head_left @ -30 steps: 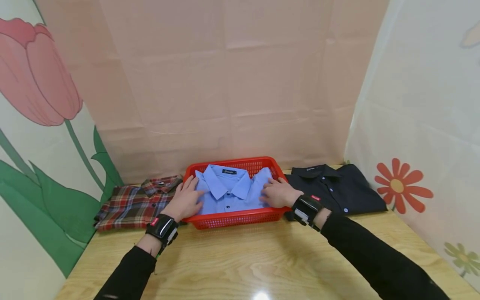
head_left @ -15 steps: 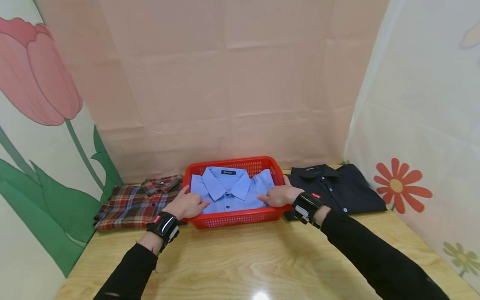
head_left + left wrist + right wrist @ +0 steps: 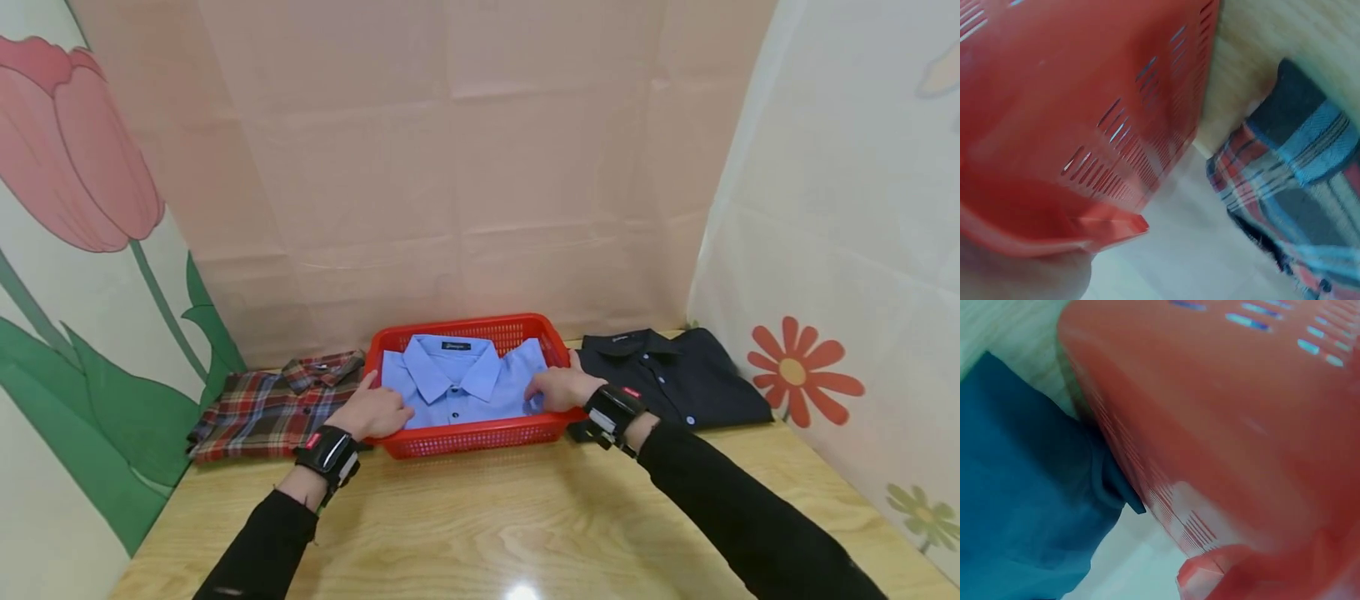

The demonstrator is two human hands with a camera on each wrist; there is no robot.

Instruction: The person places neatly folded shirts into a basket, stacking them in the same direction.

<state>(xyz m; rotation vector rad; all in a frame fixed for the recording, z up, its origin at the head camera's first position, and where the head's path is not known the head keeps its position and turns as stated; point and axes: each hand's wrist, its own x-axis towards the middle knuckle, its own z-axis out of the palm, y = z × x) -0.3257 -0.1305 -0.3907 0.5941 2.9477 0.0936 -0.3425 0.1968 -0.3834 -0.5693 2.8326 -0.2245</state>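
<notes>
A red plastic basket [image 3: 472,437] with slotted walls stands on the table, a folded light blue shirt [image 3: 480,400] lying inside, collar toward the back. At the basket's left end my left hand [image 3: 371,412] grips the rim, its fingers bent over the inside edge. The left wrist view shows part of that hand [image 3: 1029,275] under the red rim. My right hand [image 3: 561,389] holds the opposite rim, fingers bent inward near the shirt's right side. Its fingertips are partly hidden in the basket.
Left of the basket lies a folded plaid shirt [image 3: 262,412]. A folded dark shirt [image 3: 675,379] lies close against its right side. Behind stands a beige paper-like backdrop [image 3: 465,167]. The wooden table [image 3: 480,517] extends in front.
Both hands have gone from spread fingers over the blue shirt to gripping the basket's end rims. The shirt's edges lie slightly lower in the basket. The basket has barely moved.
</notes>
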